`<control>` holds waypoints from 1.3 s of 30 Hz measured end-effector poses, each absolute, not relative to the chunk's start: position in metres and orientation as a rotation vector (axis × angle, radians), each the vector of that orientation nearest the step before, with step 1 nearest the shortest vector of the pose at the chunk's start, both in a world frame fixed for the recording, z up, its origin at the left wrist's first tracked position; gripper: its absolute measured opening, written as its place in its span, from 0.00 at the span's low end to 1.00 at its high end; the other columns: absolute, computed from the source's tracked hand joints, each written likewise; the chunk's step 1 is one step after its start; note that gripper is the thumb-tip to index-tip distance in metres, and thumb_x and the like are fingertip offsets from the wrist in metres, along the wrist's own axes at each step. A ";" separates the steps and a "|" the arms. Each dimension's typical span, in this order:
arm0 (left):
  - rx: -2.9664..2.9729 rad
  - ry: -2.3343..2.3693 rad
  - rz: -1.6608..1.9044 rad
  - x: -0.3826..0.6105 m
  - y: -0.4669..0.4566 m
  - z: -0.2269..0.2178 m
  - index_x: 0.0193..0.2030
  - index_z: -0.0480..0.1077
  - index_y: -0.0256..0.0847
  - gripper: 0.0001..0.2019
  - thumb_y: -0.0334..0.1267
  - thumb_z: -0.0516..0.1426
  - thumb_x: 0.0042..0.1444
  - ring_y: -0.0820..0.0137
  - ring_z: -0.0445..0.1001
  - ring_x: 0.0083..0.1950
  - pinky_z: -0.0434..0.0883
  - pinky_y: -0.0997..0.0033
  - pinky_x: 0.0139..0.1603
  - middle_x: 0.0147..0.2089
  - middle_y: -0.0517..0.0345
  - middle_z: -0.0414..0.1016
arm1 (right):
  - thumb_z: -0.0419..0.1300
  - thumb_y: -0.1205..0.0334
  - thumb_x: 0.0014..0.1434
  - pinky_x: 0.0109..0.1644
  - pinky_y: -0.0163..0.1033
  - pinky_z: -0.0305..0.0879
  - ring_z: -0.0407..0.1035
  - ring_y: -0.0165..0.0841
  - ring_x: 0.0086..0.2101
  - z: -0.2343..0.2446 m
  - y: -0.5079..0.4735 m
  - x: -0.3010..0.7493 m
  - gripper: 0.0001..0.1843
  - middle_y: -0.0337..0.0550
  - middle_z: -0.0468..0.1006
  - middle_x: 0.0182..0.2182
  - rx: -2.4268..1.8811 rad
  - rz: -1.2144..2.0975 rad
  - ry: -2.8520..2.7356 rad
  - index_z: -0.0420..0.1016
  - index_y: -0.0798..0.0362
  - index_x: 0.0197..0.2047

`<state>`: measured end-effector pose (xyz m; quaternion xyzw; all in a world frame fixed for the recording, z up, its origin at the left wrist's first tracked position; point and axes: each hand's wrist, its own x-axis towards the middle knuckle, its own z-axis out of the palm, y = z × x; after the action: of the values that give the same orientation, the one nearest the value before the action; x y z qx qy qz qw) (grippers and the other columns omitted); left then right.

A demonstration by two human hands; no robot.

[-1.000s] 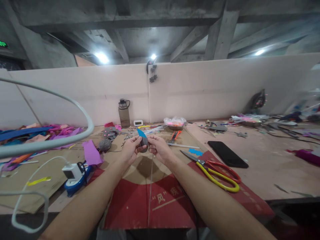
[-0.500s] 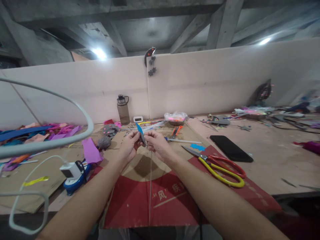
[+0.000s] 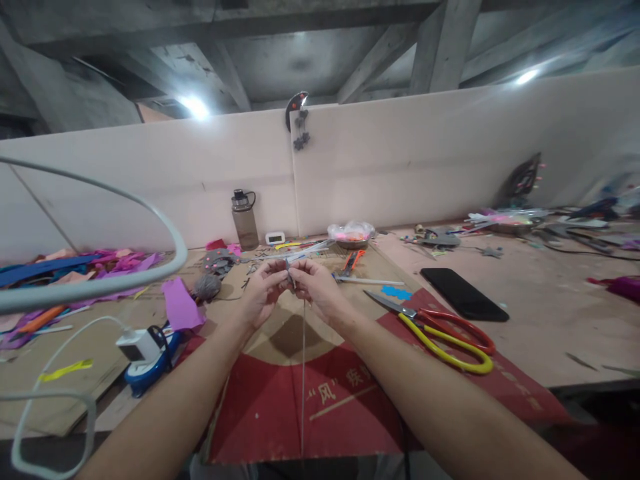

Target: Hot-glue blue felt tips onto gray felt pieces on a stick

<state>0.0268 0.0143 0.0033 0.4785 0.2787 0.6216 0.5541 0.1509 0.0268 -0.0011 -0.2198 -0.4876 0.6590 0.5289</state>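
Note:
My left hand (image 3: 266, 292) and my right hand (image 3: 319, 287) meet over the middle of the cardboard, fingertips pinched together on a small grey felt piece (image 3: 289, 280). Fingers cover most of the piece, so its full outline is hidden. A thin grey yarn (image 3: 303, 373) hangs from beneath my right hand down past the front edge of the red and tan cardboard (image 3: 260, 407). To the right of my hands lie large scissors (image 3: 410, 313) with red and yellow handles, and a blue scalloped cutout (image 3: 397, 293).
A black phone (image 3: 464, 293) lies right of the scissors. Behind my hands are an orange utility knife (image 3: 354, 261), a metal bowl (image 3: 353, 240) and a water bottle (image 3: 245, 221). On the left are a grey yarn ball (image 3: 207, 287), purple felt (image 3: 181, 303) and a charger (image 3: 139, 345) in a power strip.
The blue piece that stuck up from my left fingers is no longer visible. The grey piece has turned between my fingertips, and both hands have drawn closer around it.

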 end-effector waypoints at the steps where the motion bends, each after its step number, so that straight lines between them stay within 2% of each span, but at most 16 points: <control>1: 1.157 0.671 1.468 0.027 0.013 0.004 0.36 0.68 0.35 0.15 0.31 0.64 0.40 0.76 0.69 0.32 0.67 0.76 0.32 0.36 0.57 0.71 | 0.64 0.57 0.43 0.20 0.29 0.42 0.56 0.22 0.20 -0.001 0.027 0.151 0.14 0.33 0.64 0.19 -0.505 1.593 -1.145 0.64 0.54 0.28; 6: 1.238 0.845 1.492 0.027 0.010 0.006 0.39 0.67 0.37 0.20 0.34 0.66 0.37 0.73 0.70 0.32 0.68 0.76 0.26 0.36 0.56 0.71 | 0.65 0.59 0.42 0.19 0.28 0.37 0.45 0.18 0.16 -0.002 0.029 0.153 0.15 0.28 0.56 0.16 -0.455 1.670 -1.079 0.62 0.53 0.27; 9: 1.272 0.938 1.508 0.028 0.009 0.006 0.37 0.67 0.38 0.20 0.37 0.66 0.36 0.72 0.70 0.32 0.69 0.75 0.25 0.36 0.56 0.71 | 0.66 0.59 0.41 0.19 0.28 0.35 0.42 0.18 0.16 -0.004 0.031 0.153 0.16 0.28 0.54 0.16 -0.454 1.684 -1.072 0.62 0.53 0.26; 15: 1.452 1.011 1.547 0.027 0.012 0.003 0.38 0.68 0.37 0.18 0.36 0.64 0.39 0.71 0.69 0.34 0.70 0.75 0.25 0.36 0.55 0.70 | 0.66 0.59 0.40 0.19 0.28 0.35 0.43 0.19 0.17 -0.007 0.034 0.154 0.16 0.28 0.54 0.16 -0.475 1.682 -1.063 0.62 0.54 0.26; 21: 1.507 1.006 1.547 0.025 0.013 0.002 0.39 0.68 0.38 0.20 0.32 0.65 0.35 0.69 0.70 0.38 0.70 0.76 0.26 0.38 0.54 0.71 | 0.66 0.59 0.39 0.19 0.28 0.35 0.44 0.18 0.17 -0.006 0.032 0.154 0.16 0.29 0.59 0.18 -0.493 1.684 -1.073 0.63 0.54 0.26; 33: 1.316 0.952 1.438 0.030 0.008 0.003 0.38 0.68 0.37 0.15 0.40 0.62 0.43 0.72 0.71 0.28 0.73 0.70 0.26 0.31 0.56 0.71 | 0.66 0.58 0.40 0.17 0.27 0.40 0.43 0.19 0.16 -0.001 0.030 0.155 0.14 0.28 0.55 0.15 -0.513 1.640 -1.086 0.66 0.54 0.27; 39: 1.297 0.945 1.475 0.030 0.007 0.002 0.37 0.67 0.37 0.14 0.44 0.60 0.47 0.70 0.73 0.28 0.73 0.70 0.25 0.31 0.56 0.72 | 0.64 0.56 0.42 0.18 0.27 0.48 0.51 0.20 0.17 -0.003 0.030 0.153 0.13 0.30 0.61 0.17 -0.567 1.561 -1.149 0.68 0.54 0.30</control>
<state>0.0297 0.0070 0.0021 0.5275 0.3843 0.6000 0.4626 0.1532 0.0303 -0.0034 -0.2378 -0.4816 0.6545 0.5322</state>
